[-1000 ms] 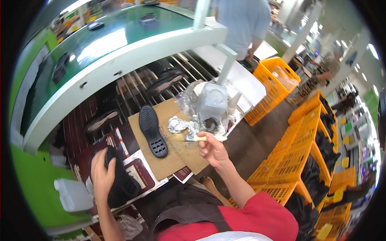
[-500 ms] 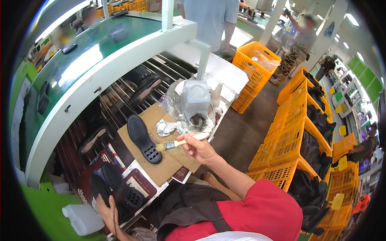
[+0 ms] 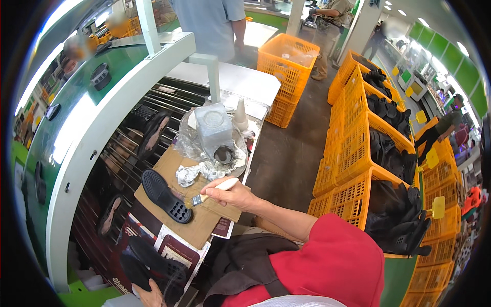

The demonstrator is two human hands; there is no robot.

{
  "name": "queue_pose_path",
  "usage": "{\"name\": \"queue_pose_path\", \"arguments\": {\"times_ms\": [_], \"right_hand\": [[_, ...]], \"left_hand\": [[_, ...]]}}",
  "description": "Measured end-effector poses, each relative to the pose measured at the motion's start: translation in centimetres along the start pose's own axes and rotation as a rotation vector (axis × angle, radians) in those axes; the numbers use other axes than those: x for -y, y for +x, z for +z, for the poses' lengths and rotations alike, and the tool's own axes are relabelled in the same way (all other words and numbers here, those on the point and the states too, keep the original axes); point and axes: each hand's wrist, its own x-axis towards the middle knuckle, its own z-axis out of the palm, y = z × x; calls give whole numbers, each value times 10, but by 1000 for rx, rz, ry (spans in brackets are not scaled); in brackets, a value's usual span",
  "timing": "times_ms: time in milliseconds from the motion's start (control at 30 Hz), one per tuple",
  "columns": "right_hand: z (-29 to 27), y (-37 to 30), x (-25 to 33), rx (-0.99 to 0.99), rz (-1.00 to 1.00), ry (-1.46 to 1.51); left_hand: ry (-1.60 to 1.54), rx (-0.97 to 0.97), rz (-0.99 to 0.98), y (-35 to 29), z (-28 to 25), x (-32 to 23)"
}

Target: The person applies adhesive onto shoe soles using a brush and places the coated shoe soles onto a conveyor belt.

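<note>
Two hands at work: my right hand (image 3: 236, 193) is closed around a small brush (image 3: 209, 193), bristles just right of the black sole (image 3: 166, 196) on the cardboard (image 3: 204, 225). My left hand (image 3: 151, 295) below it grips another sole; I judge them light, rubbery, best held by the edges

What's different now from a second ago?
The left hand dropped with its black sole toward the lower edge. The right hand kept hold of the brush beside the black sole on the cardboard. The grey can stayed put.
</note>
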Motion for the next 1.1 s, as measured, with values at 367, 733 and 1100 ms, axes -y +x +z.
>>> {"name": "queue_pose_path", "arguments": {"times_ms": [367, 733, 1100], "right_hand": [[-8, 8, -4, -12, -55, -97], [-19, 2, 19, -182, -155, -298], [-43, 42, 42, -293, -550, -1107]], "left_hand": [[-287, -344, 146, 2, 4, 22], [-918, -974, 616, 9, -10, 60], [-1936, 330, 916, 28, 37, 40]]}}
